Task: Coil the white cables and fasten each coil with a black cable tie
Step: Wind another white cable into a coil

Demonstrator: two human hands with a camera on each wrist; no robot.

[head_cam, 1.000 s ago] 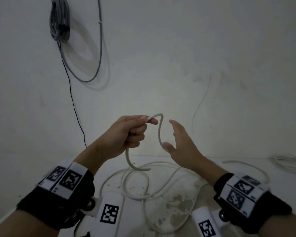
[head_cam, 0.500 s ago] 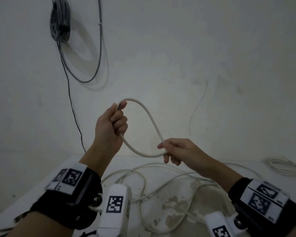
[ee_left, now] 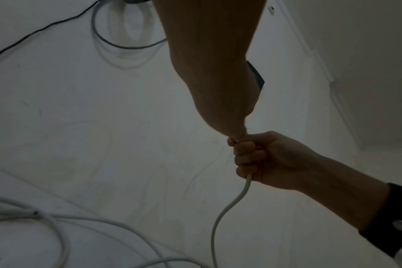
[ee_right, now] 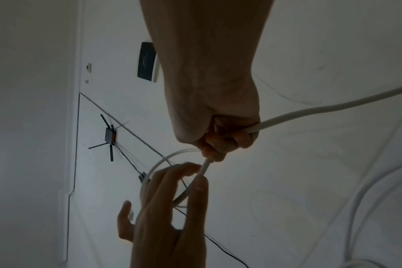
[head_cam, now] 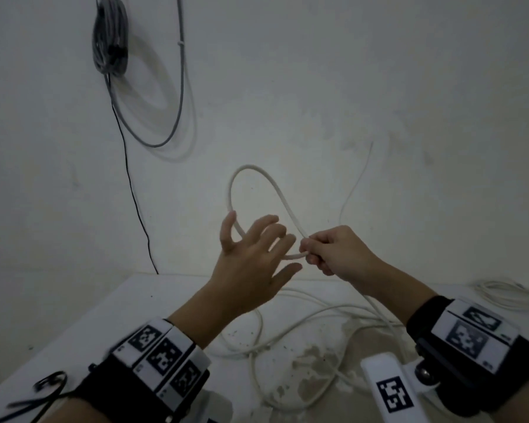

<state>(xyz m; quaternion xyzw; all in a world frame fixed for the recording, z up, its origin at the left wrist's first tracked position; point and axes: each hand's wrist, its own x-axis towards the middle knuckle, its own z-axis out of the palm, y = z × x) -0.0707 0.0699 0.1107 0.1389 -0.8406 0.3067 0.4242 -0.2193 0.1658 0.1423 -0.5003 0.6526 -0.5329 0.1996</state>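
Observation:
A white cable (head_cam: 280,193) rises in an upright loop in front of the wall. My right hand (head_cam: 333,248) grips it in a fist where the loop's two ends meet. From that fist the cable (ee_left: 227,208) hangs down to a loose tangle (head_cam: 287,331) on the table. My left hand (head_cam: 248,257) is open with its fingers spread. The bottom of the loop runs across its palm side, between thumb and fingers. In the right wrist view the cable (ee_right: 310,110) enters my right hand (ee_right: 209,108) and touches the straight fingers of my left hand (ee_right: 172,199). Black cable ties (head_cam: 43,389) lie at the table's near left.
The white table (head_cam: 135,315) stands against a white wall. Another white cable (head_cam: 501,294) lies at its far right. A grey cable bundle (head_cam: 110,35) and a thin black wire (head_cam: 135,193) hang on the wall at the upper left.
My left hand has let go of its fist grip and spread its fingers under the loop. My right hand has moved left, closing the cable into a taller loop.

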